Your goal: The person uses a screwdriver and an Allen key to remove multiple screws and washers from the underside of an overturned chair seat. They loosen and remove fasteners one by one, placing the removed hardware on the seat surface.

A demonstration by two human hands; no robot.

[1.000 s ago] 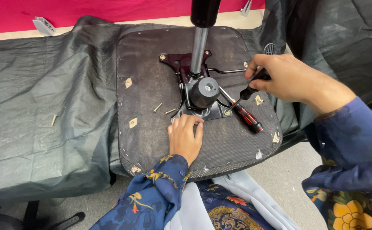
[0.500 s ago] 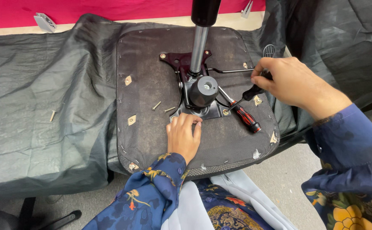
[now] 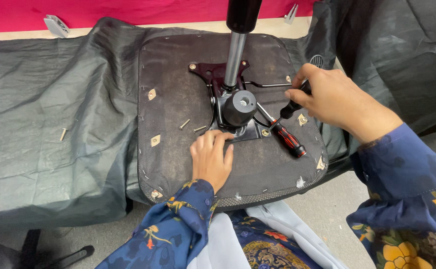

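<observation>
We note the upturned chair seat (image 3: pixel 178 164) lying underside-up on dark plastic sheeting (image 3: pixel 53 149), with the metal bracket (image 3: pixel 228 112) at its middle and the gas column (image 3: pixel 235 55) rising from it toward the far edge of the view. Our left hand (image 3: pixel 209 158) lies flat on the seat just below the bracket, fingers (image 3: pixel 217 139) together and curled lightly at the plate's near edge. Our right hand (image 3: pixel 330 97) grips the black-handled screwdriver (image 3: pixel 290 107), fingers wrapped tight round its handle; its long axis runs from upper right down to lower left, tip pointing at the screw (image 3: pixel 264 132) on the bracket's near right corner. A second screwdriver (image 3: pixel 287 138), red and black, lies on the seat right beside that screw, shaft crossing under the first. In our judgement the slanted tool could slip off the screw head and gouge the fabric or jab the left hand nearby. Two loose screws (image 3: pixel 192 126) lie left of the bracket and could roll off if the seat shifts.
</observation>
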